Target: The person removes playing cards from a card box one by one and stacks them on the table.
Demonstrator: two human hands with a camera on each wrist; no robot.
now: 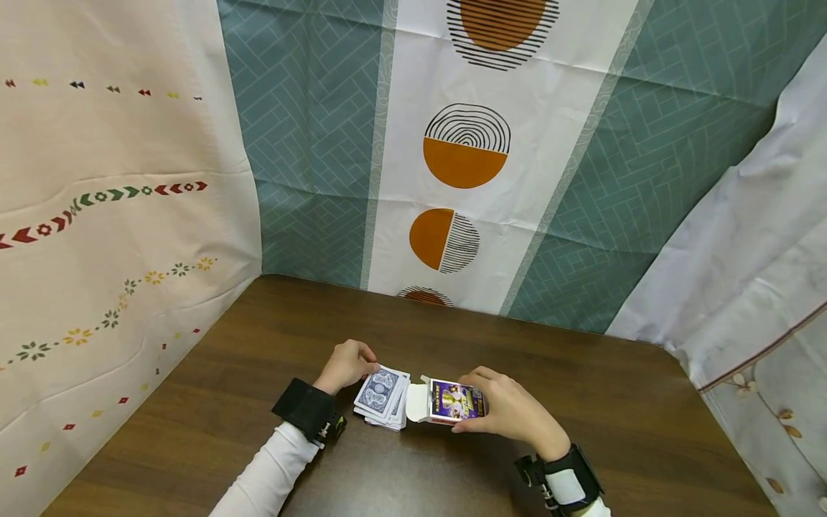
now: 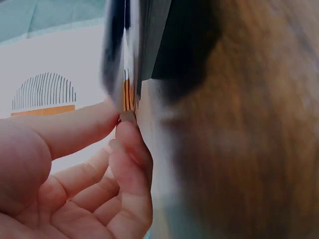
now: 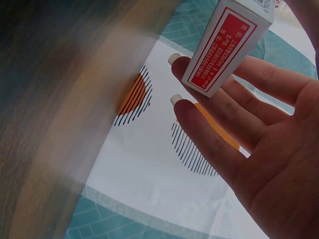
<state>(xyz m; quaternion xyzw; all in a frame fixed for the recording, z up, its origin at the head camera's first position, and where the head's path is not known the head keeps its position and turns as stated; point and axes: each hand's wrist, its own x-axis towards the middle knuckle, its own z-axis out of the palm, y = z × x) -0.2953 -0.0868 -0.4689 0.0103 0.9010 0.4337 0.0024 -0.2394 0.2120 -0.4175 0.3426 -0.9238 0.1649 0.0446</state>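
Several playing cards (image 1: 381, 393) with blue patterned backs lie in a loose, uneven stack. My left hand (image 1: 347, 365) pinches the top-left corner of a card between thumb and forefinger; the left wrist view shows the cards edge-on and blurred. Just right of the stack, my right hand (image 1: 512, 406) grips a purple and yellow card box (image 1: 456, 400) from its right end, thumb on the near side and fingers on the far side. The box's white flap (image 1: 416, 402) stands open toward the cards. In the right wrist view, its red and white narrow side (image 3: 223, 50) shows.
Both hands work over a brown wooden table (image 1: 310, 309). A teal and white patterned cloth (image 1: 310, 143) hangs behind it, with a cream cloth (image 1: 129, 143) on the left and a white one (image 1: 743, 237) on the right.
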